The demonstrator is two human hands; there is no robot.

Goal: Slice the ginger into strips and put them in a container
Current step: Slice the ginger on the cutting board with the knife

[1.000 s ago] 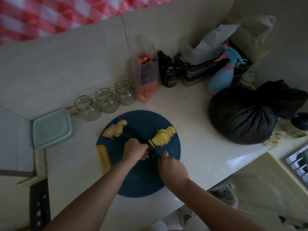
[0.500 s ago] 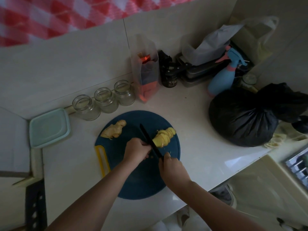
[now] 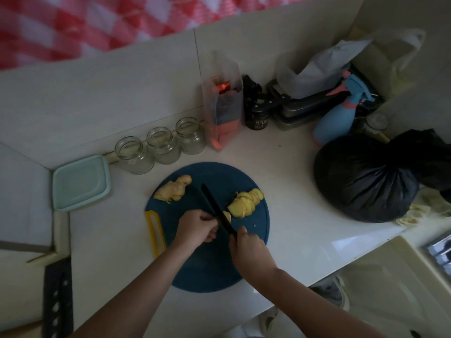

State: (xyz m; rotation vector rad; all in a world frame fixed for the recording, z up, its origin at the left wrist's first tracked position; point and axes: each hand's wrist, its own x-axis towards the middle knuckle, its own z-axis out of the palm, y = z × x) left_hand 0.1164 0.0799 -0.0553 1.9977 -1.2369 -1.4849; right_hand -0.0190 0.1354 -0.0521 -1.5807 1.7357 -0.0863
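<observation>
A round blue cutting board (image 3: 258, 230) lies on the white counter. On its right part sits a fanned pile of yellow ginger slices (image 3: 246, 202). A whole peeled ginger piece (image 3: 173, 190) lies at the board's upper left. My right hand (image 3: 246, 247) grips the handle of a black knife (image 3: 216, 208), whose blade points up and left across the board. My left hand (image 3: 196, 228) has curled fingers holding a small ginger piece (image 3: 227, 215) right against the blade; most of that piece is hidden.
A mint-lidded container (image 3: 80, 182) sits left of the board, with three empty glass jars (image 3: 159, 145) behind it. A yellow peeler (image 3: 154, 231) lies at the board's left edge. A black tied bag (image 3: 366, 179), a blue spray bottle (image 3: 336, 118) and boxes crowd the right.
The knife blade has come up from flat against the ginger and now points up-left over the board. Both hands stay at the same spot beside the slices.
</observation>
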